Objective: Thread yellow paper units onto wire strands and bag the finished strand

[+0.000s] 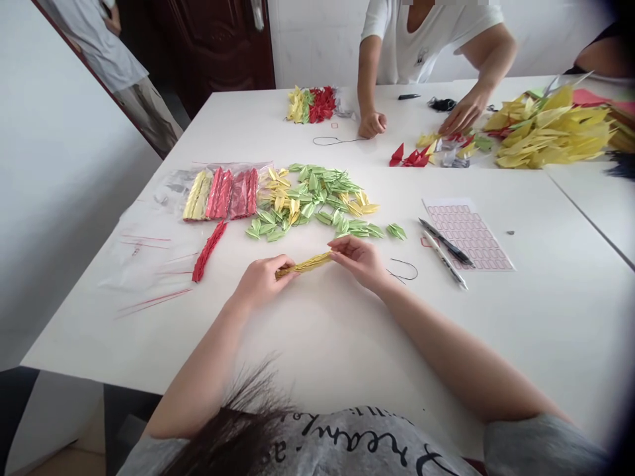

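Between my two hands lies a narrow stack of yellow folded paper pieces (pixel 311 263), slanting up to the right just above the table. My left hand (pixel 265 277) is closed on its left end, fingers and thumb pressed around it. At the other end my right hand (pixel 358 261) pinches the stack with thumb and fingers. Just beyond my hands spread loose green folded papers (pixel 322 185) mixed with yellow folded papers (pixel 278 188). A red stack of folded paper (pixel 208 251) lies left of my left hand. Near my right wrist a loop of dark thread (pixel 409 270) rests on the table.
A clear bag with yellow and red stacks (pixel 221 193) lies at the left, near thin red strips (pixel 153 303). Rightward are a label sheet (pixel 483 231), a black pen (pixel 446 242) and a white pen (pixel 445 260). Across the table a co-worker (pixel 431 46) handles folded papers beside a yellow pile (pixel 555 132).
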Action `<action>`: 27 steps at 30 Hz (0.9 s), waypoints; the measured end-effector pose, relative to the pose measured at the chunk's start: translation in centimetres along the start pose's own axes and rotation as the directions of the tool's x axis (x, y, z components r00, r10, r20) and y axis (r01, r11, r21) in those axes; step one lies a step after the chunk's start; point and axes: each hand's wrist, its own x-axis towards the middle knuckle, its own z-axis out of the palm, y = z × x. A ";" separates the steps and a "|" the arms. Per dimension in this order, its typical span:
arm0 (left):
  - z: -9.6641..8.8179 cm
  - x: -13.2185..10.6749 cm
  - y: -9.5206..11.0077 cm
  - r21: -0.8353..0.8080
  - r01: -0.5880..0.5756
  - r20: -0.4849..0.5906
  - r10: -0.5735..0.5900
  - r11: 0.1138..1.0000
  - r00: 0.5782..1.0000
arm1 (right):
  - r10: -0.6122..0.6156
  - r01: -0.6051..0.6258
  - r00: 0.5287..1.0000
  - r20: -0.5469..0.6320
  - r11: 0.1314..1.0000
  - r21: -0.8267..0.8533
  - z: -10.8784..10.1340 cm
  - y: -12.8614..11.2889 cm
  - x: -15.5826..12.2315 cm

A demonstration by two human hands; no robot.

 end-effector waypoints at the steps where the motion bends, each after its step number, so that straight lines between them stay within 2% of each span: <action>1: 0.2 0.0 0.5 -0.161 0.068 0.017 -0.066 0.985 0.998 | -0.017 0.018 1.000 -0.018 0.998 0.055 0.2 -0.1 -0.1; 3: 0.7 0.0 1.2 -0.499 0.176 0.045 -0.178 0.848 0.983 | -0.069 0.074 0.996 -0.061 0.994 0.082 0.6 -0.2 -0.4; 5: 1.0 0.4 1.5 -0.732 0.218 0.051 -0.268 0.645 0.962 | -0.151 0.148 0.984 -0.091 0.988 -0.038 1.0 -0.3 -0.8; 7: 1.2 0.8 1.2 -0.840 0.219 0.046 -0.336 0.496 0.941 | -0.263 0.236 0.961 -0.085 0.941 -0.242 1.4 -0.4 -1.2; 9: 1.3 1.2 0.4 -0.878 0.214 0.041 -0.378 0.428 0.925 | -0.372 0.347 0.928 0.019 0.845 -0.406 1.8 -0.4 -1.6; 11: 1.3 1.6 -0.4 -0.890 0.215 0.036 -0.407 0.403 0.913 | -0.444 0.498 0.866 0.229 0.731 -0.467 2.0 -0.4 -1.7; 13: 1.3 1.7 -1.0 -0.895 0.220 0.036 -0.428 0.389 0.903 | -0.457 0.630 0.774 0.438 0.628 -0.457 2.3 -0.4 -1.7; 15: 1.3 1.8 -1.2 -0.900 0.226 0.046 -0.435 0.372 0.899 | -0.447 0.698 0.708 0.546 0.559 -0.448 2.5 -0.5 -1.7; 16: 1.3 1.8 -1.3 -0.902 0.230 0.056 -0.430 0.365 0.901 | -0.443 0.712 0.694 0.568 0.537 -0.451 2.5 -0.5 -1.7; 20: 1.4 1.6 -1.5 -0.896 0.251 0.097 -0.389 0.367 0.916 | -0.425 0.721 0.686 0.591 0.506 -0.473 2.7 -0.5 -1.8; 27: 1.4 1.4 -1.6 -0.857 0.287 0.143 -0.338 0.428 0.930 | -0.323 0.646 0.747 0.581 0.561 -0.518 2.9 -0.4 -1.8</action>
